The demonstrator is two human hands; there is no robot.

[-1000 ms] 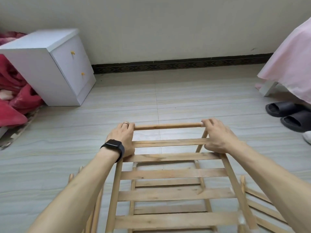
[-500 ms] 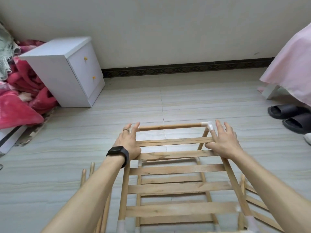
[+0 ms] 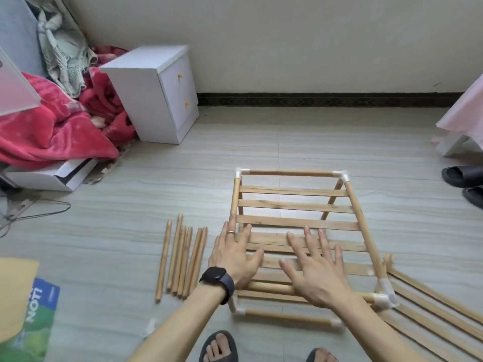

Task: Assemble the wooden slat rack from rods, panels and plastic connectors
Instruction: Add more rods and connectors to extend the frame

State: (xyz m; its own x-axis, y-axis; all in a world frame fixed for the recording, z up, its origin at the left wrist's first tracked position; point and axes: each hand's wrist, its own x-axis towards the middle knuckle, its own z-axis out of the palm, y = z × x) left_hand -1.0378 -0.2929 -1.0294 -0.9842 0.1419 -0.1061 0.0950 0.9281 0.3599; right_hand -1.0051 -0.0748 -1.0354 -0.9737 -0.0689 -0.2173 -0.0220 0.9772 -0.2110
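You're approx. mid-build, I'd say. The rack (image 3: 298, 205) stands on the floor (image 3: 117, 231) right in front of your feet. Its top slat panel is in, framed by rods w/ white plastic connectors (image 3: 343, 176) at all four top corners and legs going down from them. More wood shows through the slats at the near end, prob. a lower level, but I can't tell how complete.

Left to do, by the look of it:
- A bundle of loose rods (image 3: 183, 254) lies side by side on the floor just L of the rack.
- A spare slat panel (image 3: 431, 304) lies flat on the floor at the rack's near-R corner.
- So at least one more tier, plus its connectors. I can't make out any loose ones for sure.

Your L hand (image 3: 232, 254) and R hand (image 3: 313, 270) are both flat over the near slats, fingers spread, gripping nothing. There's motion blur, so I can't tell if the palms actually press the wood.

Vs. 1 s ago: you had both hands wrapped round the far top rod at its two corners. Half a sec ago the fingers were opening there. Now both have pulled back to the near half. The rack itself looks unmoved. Your head has swung back and L, which brings the loose rods into view.
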